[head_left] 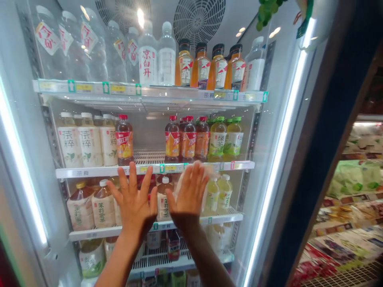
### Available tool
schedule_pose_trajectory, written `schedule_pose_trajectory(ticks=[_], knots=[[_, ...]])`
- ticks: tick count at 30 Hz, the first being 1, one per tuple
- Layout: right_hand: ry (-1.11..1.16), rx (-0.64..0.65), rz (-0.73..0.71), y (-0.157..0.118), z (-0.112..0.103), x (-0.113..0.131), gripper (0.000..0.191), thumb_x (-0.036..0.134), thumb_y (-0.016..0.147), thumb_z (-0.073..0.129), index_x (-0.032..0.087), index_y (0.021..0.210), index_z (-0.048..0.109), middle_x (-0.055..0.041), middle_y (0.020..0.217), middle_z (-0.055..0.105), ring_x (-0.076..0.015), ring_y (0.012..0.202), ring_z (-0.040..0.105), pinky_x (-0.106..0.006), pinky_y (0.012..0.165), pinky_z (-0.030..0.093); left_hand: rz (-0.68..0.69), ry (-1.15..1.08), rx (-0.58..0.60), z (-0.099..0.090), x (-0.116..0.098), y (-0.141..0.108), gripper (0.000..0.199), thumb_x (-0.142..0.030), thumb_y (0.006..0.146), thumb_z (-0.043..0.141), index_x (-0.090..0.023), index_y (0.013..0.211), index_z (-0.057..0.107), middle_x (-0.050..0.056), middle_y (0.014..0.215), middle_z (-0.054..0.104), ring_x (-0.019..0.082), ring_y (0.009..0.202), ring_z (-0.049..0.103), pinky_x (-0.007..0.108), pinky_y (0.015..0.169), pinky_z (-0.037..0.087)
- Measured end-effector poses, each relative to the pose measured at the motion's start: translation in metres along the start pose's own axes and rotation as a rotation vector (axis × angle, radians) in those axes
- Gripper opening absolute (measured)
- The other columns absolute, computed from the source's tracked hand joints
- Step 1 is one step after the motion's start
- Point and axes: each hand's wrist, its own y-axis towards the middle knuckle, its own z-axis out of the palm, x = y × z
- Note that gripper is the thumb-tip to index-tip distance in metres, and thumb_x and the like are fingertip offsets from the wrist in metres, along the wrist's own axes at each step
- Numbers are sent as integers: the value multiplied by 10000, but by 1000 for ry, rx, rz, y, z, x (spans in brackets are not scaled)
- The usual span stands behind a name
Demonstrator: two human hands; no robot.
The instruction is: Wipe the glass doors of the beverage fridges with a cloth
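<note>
Left hand spread wide, fingers fanned and palm forward, level with the rim of the middle shelf; my right hand opens just beside it, its palm flat over a crumpled white cloth, though I can't tell whether the fingers grip it. The cloth sits near the shelf's price strip, in front of the small yellow bottles. I'm facing a tall glass-fronted fridge, bright and cold-looking, with a white light strip running down its door edge. Its white shelves carry green-tabbed labels, with wire racks beneath. Smooth plastic bottles stand in tight rows: pale tea bottles, red-capped bottles, green-capped bottles and, higher up, orange bottles beside clear water bottles. Round fan grilles show at the top back. To my right, a dark door frame cuts diagonally across the view, and past it sits a shop display of glossy packaged goods.
</note>
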Motion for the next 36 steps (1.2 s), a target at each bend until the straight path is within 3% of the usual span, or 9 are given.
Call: schedule_pose_trajectory(ticks=[3,8,13,15,19,21,26,32,36], knots=[[-3,26,-71,-10,9,36,863,524,1038,372,64,1643,-38,-205,1728,19,-398,1599,42,-719,1201,277,-16,7,-3,-11,25,-2,789,-268,954,569,-422,1613,164,-15,1735,-40,334,1602,-85,746,1224,-88],[7,76,-56,25,14,76,887,543,1046,341,88,1629,-149,-197,1730,-19,-379,1602,-35,-692,1239,200,-60,0,-10,-31,63,-7,762,-243,970,535,-425,1613,169,-27,1737,-47,333,1598,-105,755,1216,-93],[29,86,-59,-31,27,124,820,485,1048,345,39,1642,-2,-206,1725,33,-389,1601,7,-691,1217,264,-101,3,0,-48,105,-15,767,-204,972,511,-432,1611,154,-32,1735,-53,340,1598,-106,766,1210,-99],[39,97,-56,-39,33,141,811,453,1044,363,24,1639,19,-212,1722,33,-395,1600,19,-689,1218,265,-106,4,-10,-52,119,-17,767,-193,968,514,-431,1609,165,-30,1737,-41,344,1598,-106,770,1209,-96],[40,89,-94,-11,43,165,834,435,1034,391,31,1638,-18,-211,1723,56,-376,1603,18,-673,1243,219,-125,17,-1,-60,139,-21,762,-194,970,515,-421,1609,168,-23,1739,-44,348,1595,-111,762,1213,-93],[39,87,-139,-13,45,173,812,422,1034,391,24,1637,22,-220,1713,126,-369,1603,43,-662,1243,227,-134,35,11,-64,146,-24,761,-188,974,506,-419,1610,157,-19,1738,-58,349,1592,-121,750,1218,-95],[75,98,-219,-55,49,189,714,305,1027,403,17,1630,152,-221,1666,295,-352,1598,127,-604,1239,275,-147,62,27,-72,161,-27,766,-181,982,496,-447,1603,134,-36,1739,-57,344,1589,-134,732,1233,-75],[118,60,-174,-25,52,190,804,302,1014,437,26,1636,10,-229,1681,237,-358,1597,122,-650,1247,220,-147,52,18,-70,154,-26,760,-163,973,511,-394,1615,177,-6,1740,-72,381,1582,-133,746,1228,-65],[85,168,-210,-72,45,170,729,348,1047,378,57,1645,80,-198,1668,302,-341,1590,178,-609,1226,310,-148,30,48,-66,142,-28,808,-139,962,529,-411,1616,140,-10,1738,-80,388,1584,-115,760,1227,-43]])
